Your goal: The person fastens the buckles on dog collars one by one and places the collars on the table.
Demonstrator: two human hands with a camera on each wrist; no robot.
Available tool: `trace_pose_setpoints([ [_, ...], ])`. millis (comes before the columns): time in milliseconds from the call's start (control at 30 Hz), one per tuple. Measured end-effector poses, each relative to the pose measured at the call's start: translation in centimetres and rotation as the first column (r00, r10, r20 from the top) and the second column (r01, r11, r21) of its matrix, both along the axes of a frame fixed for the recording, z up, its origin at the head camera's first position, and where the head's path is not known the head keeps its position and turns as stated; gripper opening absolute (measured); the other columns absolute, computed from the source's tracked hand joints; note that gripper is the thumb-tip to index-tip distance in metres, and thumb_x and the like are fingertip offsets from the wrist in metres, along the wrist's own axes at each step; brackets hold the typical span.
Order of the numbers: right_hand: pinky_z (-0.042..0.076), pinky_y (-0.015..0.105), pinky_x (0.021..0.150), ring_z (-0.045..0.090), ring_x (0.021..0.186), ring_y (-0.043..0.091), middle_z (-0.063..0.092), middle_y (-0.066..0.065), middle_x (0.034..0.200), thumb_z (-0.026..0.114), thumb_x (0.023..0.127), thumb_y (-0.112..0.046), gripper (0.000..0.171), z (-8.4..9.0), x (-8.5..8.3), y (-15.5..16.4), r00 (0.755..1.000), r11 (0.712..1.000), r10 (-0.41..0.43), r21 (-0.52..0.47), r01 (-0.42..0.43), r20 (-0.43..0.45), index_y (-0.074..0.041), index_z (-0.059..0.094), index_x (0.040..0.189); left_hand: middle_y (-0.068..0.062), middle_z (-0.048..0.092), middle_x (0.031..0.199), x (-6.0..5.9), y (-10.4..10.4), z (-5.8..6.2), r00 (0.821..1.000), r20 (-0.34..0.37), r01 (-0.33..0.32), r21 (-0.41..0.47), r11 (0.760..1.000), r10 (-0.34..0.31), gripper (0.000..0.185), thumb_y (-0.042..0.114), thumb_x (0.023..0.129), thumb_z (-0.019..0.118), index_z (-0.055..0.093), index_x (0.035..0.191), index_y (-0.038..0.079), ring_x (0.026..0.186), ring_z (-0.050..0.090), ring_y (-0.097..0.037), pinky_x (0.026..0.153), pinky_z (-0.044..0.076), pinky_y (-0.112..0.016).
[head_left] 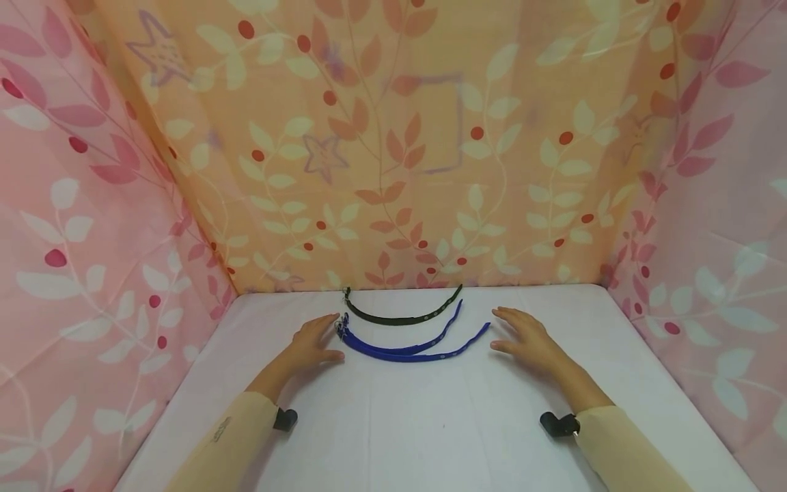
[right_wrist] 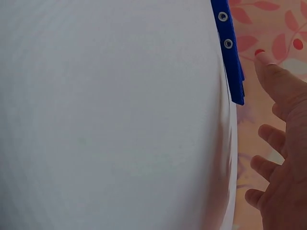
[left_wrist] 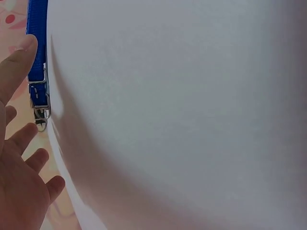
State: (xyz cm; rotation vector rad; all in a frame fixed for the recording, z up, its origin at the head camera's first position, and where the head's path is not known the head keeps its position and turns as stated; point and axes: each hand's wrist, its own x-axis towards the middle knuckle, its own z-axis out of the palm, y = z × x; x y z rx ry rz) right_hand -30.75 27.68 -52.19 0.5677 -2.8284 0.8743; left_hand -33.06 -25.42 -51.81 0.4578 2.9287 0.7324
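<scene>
Three collars lie curved on the white table (head_left: 430,424) in the head view: a black collar (head_left: 399,318) farthest back, a blue collar (head_left: 399,347) before it, and a second blue collar (head_left: 424,356) nearest. The left hand (head_left: 313,345) rests flat, fingers relaxed, just beside the buckle ends, holding nothing. The right hand (head_left: 529,340) rests flat, fingers spread, near the strap tips, holding nothing.

Left wrist view: the left hand's fingers (left_wrist: 19,62) lie straight beside a blue collar's metal buckle (left_wrist: 39,103).

Right wrist view: the right hand's fingers (right_wrist: 280,81) lie released beside a blue strap tip (right_wrist: 230,57) with eyelets.
</scene>
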Motion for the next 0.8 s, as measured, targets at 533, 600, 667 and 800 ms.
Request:
trace_pose_setpoints([
  [533, 0.025, 0.065, 0.116, 0.041, 0.142, 0.045, 0.055, 0.018, 0.149, 0.082, 0.087, -0.029, 0.063, -1.3, -1.4, -0.7, 0.999, 0.999, 0.034, -0.010, -0.034, -0.011, -0.006, 0.059, 0.141, -0.009, 0.051, 0.153, -1.6, 0.6, -0.4, 0.996, 0.058, -0.070, 0.089, 0.994, 0.065, 0.083, 0.031, 0.084, 0.086, 0.043, 0.153, 0.017, 0.147, 0.033, -0.039, 0.118, 0.022, -0.068],
  [600, 0.026, 0.065, 0.116, 0.043, 0.141, 0.045, 0.056, 0.018, 0.147, 0.082, 0.088, -0.027, 0.061, -1.3, -1.5, -0.9, 0.999, 0.999, 0.033, 0.013, -0.033, -0.013, -0.006, 0.060, 0.140, -0.009, 0.053, 0.151, -1.6, 0.6, -0.3, 0.997, 0.044, -0.068, 0.084, 0.994, 0.064, 0.079, 0.028, 0.084, 0.086, 0.046, 0.151, 0.015, 0.145, 0.036, -0.039, 0.118, 0.023, -0.067],
  [667, 0.027, 0.065, 0.115, 0.044, 0.140, 0.044, 0.058, 0.018, 0.145, 0.081, 0.088, -0.025, 0.058, -1.3, -1.7, -1.0, 0.999, 0.999, 0.029, 0.033, -0.029, -0.012, -0.006, 0.060, 0.139, -0.011, 0.055, 0.148, -1.5, 0.7, -0.2, 0.998, 0.033, -0.062, 0.072, 0.996, 0.060, 0.076, 0.027, 0.084, 0.086, 0.049, 0.149, 0.015, 0.143, 0.038, -0.039, 0.117, 0.024, -0.066],
  [800, 0.030, 0.065, 0.114, 0.048, 0.137, 0.043, 0.062, 0.017, 0.139, 0.079, 0.090, -0.020, 0.051, -1.2, -1.9, -1.1, 0.999, 0.998, 0.031, 0.052, -0.029, -0.031, -0.007, 0.063, 0.136, -0.016, 0.056, 0.144, -1.5, 0.8, -0.2, 0.999, -0.006, -0.032, 0.020, 0.999, 0.032, 0.066, 0.026, 0.083, 0.086, 0.059, 0.141, 0.012, 0.137, 0.043, -0.042, 0.114, 0.028, -0.066],
])
